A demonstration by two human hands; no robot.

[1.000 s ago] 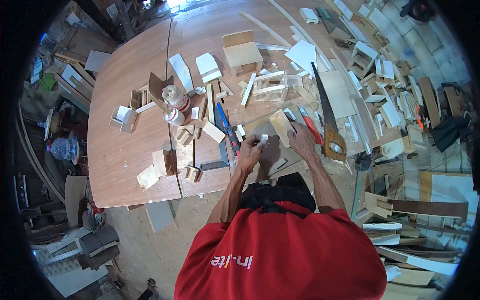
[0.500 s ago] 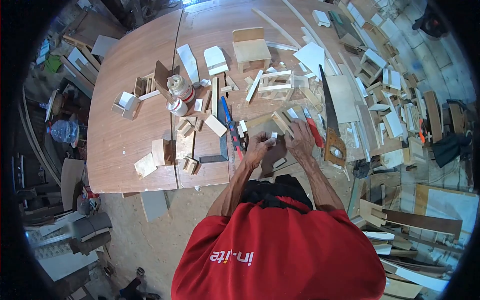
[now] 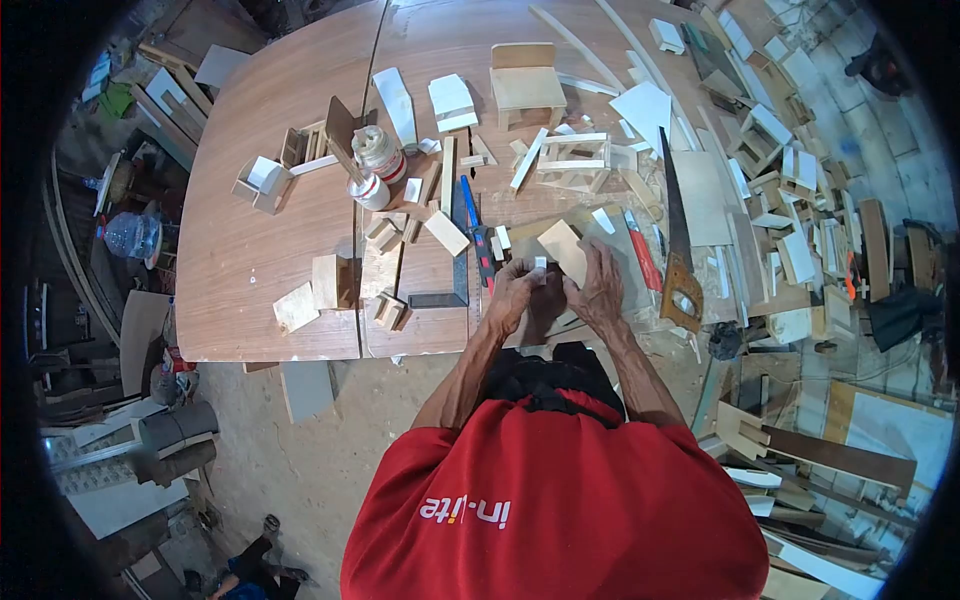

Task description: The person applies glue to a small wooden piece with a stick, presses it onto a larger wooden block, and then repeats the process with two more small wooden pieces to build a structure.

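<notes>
My left hand (image 3: pixel 514 290) is closed on a small white block (image 3: pixel 540 264) at the front of the table. Just right of it, my right hand (image 3: pixel 598 286) grips a light wooden piece (image 3: pixel 563 250) that shows a flat face and stands tilted. The two hands are close but apart. A red-handled tool (image 3: pixel 642 255) and a handsaw (image 3: pixel 681 290) lie right of my right hand. To the left are a blue and red tool (image 3: pixel 477 235) and a dark metal square (image 3: pixel 438 299).
Two glue jars (image 3: pixel 380 155) stand left of centre on the table (image 3: pixel 230 250). A small wooden chair (image 3: pixel 527 85) and a slatted frame (image 3: pixel 573 160) are behind my hands. Many offcuts (image 3: pixel 797 260) are heaped at the right. Part of a person (image 3: pixel 250 575) shows at the bottom left.
The wooden piece in my right hand has turned, showing its broad face. My right thumb has come lower, nearer my left hand. The whole view has shifted slightly.
</notes>
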